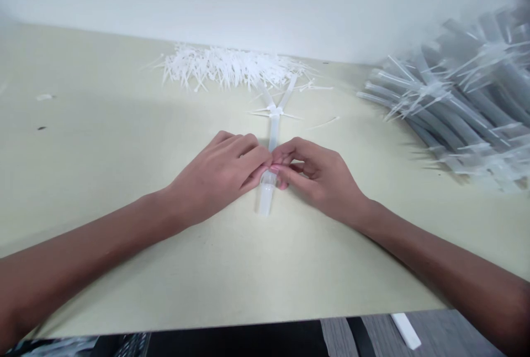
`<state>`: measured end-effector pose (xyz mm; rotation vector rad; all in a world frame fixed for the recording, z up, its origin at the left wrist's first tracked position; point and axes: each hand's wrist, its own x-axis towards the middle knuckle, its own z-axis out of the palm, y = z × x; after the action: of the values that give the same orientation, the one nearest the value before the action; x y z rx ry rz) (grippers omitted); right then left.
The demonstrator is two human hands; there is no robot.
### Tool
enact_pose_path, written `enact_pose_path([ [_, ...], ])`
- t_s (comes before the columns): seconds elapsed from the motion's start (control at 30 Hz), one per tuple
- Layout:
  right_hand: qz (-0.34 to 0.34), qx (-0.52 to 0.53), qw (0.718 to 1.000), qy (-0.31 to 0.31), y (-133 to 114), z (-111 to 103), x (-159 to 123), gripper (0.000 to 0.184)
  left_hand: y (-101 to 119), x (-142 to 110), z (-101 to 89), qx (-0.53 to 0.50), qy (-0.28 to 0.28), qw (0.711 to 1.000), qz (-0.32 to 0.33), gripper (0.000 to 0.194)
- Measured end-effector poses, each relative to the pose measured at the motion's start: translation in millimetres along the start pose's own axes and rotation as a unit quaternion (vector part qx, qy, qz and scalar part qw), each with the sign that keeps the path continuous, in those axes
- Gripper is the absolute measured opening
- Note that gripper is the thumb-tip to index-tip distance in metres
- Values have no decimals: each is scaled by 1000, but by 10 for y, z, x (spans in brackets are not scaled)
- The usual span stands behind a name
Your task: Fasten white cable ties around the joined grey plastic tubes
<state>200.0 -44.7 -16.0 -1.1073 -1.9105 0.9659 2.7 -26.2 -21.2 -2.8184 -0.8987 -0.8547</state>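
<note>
Fingers [252,161] on plastic tube [266,198]; cable ties [227,67] behind, grey tubing [467,103] right

A pale cream counter [103,274] carries a loose heap of white cable ties [229,67] along its back edge and a pile of grey tubes [464,103] bound with ties at the right. A clear forked tube [266,200] lies mid-counter, with one stray tie [325,122] near it and a small white scrap [43,97] far left.

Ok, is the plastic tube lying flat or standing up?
Lying flat: the plastic tube stretches along the table, running between the left hand and the right hand.
</note>
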Motion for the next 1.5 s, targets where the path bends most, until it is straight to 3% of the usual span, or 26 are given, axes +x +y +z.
enact_pose_path([
  [0.3, -7, -8, 1000, -7, 1, 11, 0, 10, -16, 22, -13, 25, -15, 999, 40, 14],
  [0.97, -57, -115, 991, -23, -23, -43, 17, 9, -7, 29, 20, 30, 5, 999, 39, 16],
  [1.2, -41, -117, 992, -27, -9, -34, 26, 10, 1, 14, 22, -17, 2, 1000, -1, 11],
  [1.4, -37, -119, 992, -21, -9, -29, 24, 13, 18, -6, -9, -80, -68, 989, -104, 6],
  [1.5, -44, -122, 991, -17, -13, -31, 19, 12, 14, -3, -16, -83, -88, 986, -112, 11],
])
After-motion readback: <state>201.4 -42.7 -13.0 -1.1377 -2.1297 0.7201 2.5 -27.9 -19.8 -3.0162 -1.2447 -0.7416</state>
